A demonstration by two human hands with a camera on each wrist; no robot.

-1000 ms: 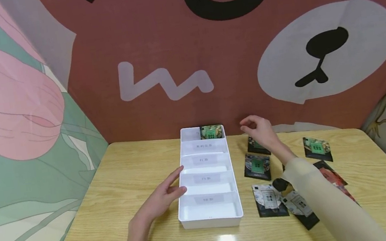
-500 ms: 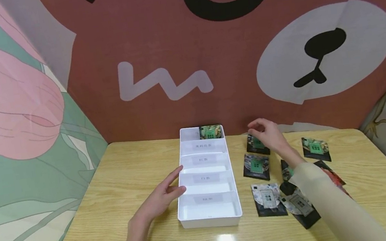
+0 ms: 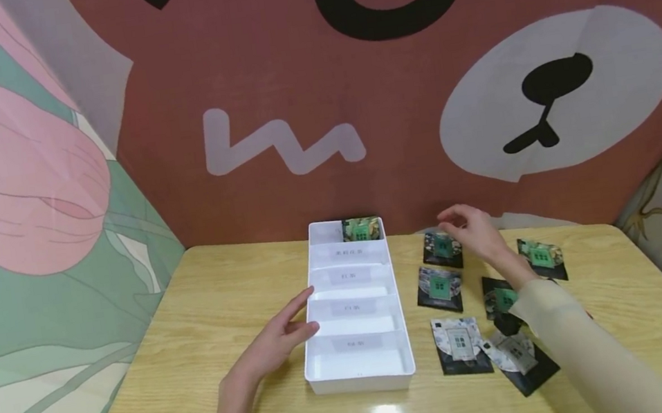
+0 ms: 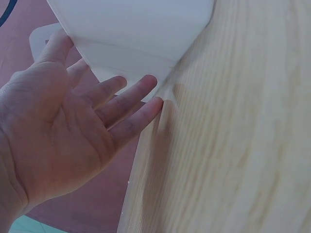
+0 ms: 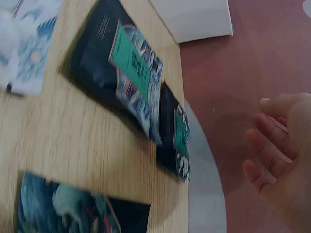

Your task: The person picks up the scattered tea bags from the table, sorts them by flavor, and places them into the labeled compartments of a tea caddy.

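"Brown cloth (image 3: 263, 76) for a backdrop, with a bear's pale muzzle on it. And pink tulips on the left-hand cloth (image 3: 13, 178)."

"Yes, right up behind the worktop (image 3: 228, 283). Can you see the box (image 3: 360, 383)?"

"It's mid-worktop, far end close to the brown cloth. White, five compartments in a row, labels inside. A green packet (image 3: 362, 229) sits in the farthest one, at its right end."

"What's the left hand (image 3: 276, 343) doing?"

"It's at the box's left side, fingers spread wide, fingertips at the rim, gripping nothing."

"And the right hand (image 3: 474, 233)?"

"By the far packet (image 3: 441, 252), right of the box. Its fingers are loosely bent, thumb a little apart, nothing between them. From the wrist, they look clear of that packet."

"How do the others lie?"

"On the worktop, all right of the box. A blue packet (image 3: 439, 288) is just nearer the person than the far one. Nearer again, a white packet (image 3: 461, 345), with a slanted packet (image 3: 524, 362) beside it; I can't tell whether their corners touch."

"There's a dark packet (image 3: 498, 292) above the slanted one, partly hidden by the gear on the right wrist."

"And a lone packet (image 3: 541, 258) farther right, beyond the forearm."
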